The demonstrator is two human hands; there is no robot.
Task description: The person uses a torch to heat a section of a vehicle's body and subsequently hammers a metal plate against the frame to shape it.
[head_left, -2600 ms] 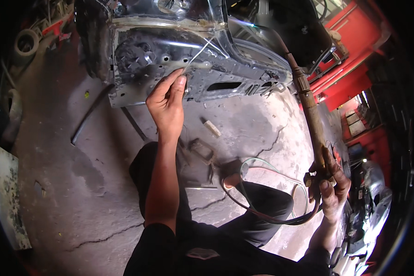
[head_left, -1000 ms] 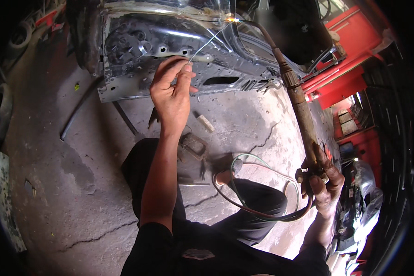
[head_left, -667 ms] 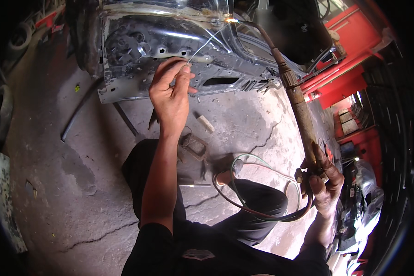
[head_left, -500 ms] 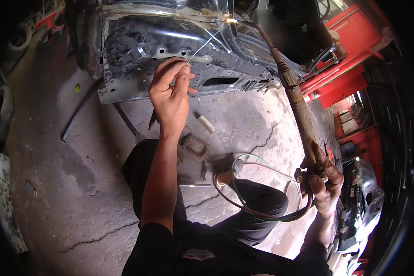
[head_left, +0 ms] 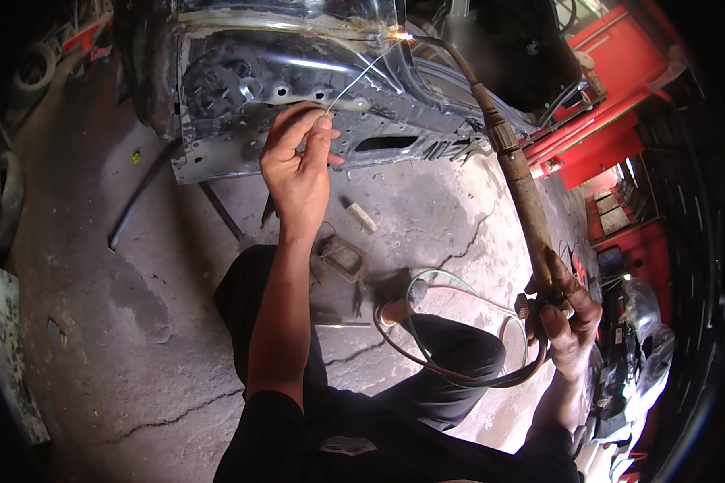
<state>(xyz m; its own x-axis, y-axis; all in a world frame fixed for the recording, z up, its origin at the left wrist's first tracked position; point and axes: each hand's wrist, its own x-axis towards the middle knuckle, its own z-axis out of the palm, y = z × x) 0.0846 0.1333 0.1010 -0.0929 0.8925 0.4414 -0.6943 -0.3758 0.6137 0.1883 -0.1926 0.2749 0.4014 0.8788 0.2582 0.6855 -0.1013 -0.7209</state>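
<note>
One long, grimy brown torch [head_left: 521, 185]

- Black short-sleeved top [head_left: 411, 439], its sleeves [head_left: 272, 423] ending near the elbows
- Pale, rounded mark [head_left: 348, 444] on the front, possibly a print
- Dark, loose trousers [head_left: 463, 350]

Welding torch [head_left: 528, 201] tip shifted left; flame [head_left: 399, 35], bluish before, now orange-white at car body panel [head_left: 310, 47]; filler rod [head_left: 349, 88] raised to it.

This is a car-body workshop; a scuffed panel [head_left: 298, 76], lit torch [head_left: 525, 193] and concrete floor [head_left: 169, 346] show it.
</note>
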